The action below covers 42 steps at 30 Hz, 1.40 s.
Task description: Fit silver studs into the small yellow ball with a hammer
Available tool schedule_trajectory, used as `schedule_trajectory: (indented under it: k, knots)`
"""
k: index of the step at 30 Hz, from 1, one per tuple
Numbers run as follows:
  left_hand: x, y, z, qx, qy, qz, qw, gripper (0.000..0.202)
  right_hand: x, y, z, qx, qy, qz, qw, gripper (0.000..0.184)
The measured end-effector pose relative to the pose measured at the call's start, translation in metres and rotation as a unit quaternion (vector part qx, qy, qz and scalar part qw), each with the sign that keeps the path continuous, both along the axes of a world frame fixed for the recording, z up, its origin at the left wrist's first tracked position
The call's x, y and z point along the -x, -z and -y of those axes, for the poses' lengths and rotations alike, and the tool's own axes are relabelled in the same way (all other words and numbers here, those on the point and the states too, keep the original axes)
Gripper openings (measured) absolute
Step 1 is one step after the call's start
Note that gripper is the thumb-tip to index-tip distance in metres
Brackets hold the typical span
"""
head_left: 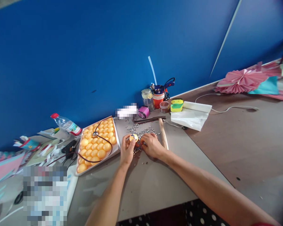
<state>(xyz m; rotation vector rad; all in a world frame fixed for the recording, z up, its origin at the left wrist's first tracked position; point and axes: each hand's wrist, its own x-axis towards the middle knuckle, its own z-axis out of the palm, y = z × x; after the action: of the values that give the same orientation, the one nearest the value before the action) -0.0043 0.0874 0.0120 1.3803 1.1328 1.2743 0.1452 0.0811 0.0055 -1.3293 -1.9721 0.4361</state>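
Note:
My left hand (127,149) is closed around an orange ping-pong ball (133,137) with dark marks on its upper face. My right hand (152,145) is at the heap of small shiny metal pieces (145,131), its fingers curled together; whatever they may pinch is too small to make out. Just right of that hand lies a wooden stick (163,133). To the left of my left hand, a shallow white box (118,141) holds rows of orange ping-pong balls (94,153), with a dark cord (112,147) and a small shiny metal piece on top.
Behind the heap stand a glass jar (147,99), a red cup (158,101) of tools and a yellow-green container (176,105). White paper (191,116) lies to the right, a red-capped bottle (69,126) leans at the left. Pink paper fans (242,81) sit far right.

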Motion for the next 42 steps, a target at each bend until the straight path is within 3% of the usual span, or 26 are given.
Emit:
schedule_trajectory:
  k: [8, 17, 22, 30, 37, 42]
  knots:
    - [0.001, -0.001, 0.000, -0.022, -0.017, -0.031, 0.999, 0.035, 0.004, -0.002, -0.001, 0.012, -0.056, -0.094, 0.994, 0.012]
    - [-0.001, -0.006, 0.002, -0.015, -0.006, -0.020, 1.000, 0.034, 0.005, -0.004, -0.001, 0.089, -0.049, -0.210, 0.972, 0.005]
    - [-0.001, -0.005, 0.002, -0.011, 0.001, -0.012, 1.000, 0.034, 0.005, -0.003, -0.002, 0.087, -0.035, -0.273, 0.957, 0.007]
    - [-0.002, -0.005, 0.003, -0.004, 0.012, 0.003, 1.000, 0.033, 0.006, 0.000, 0.000, 0.153, -0.026, -0.299, 0.942, 0.008]
    - [-0.002, -0.007, 0.004, -0.002, 0.018, 0.005, 1.000, 0.032, 0.006, -0.007, 0.002, 0.217, -0.071, -0.377, 0.898, 0.005]
    - [-0.003, -0.008, 0.004, 0.004, 0.018, 0.009, 1.000, 0.034, 0.006, -0.013, 0.004, 0.195, -0.056, -0.433, 0.879, 0.010]
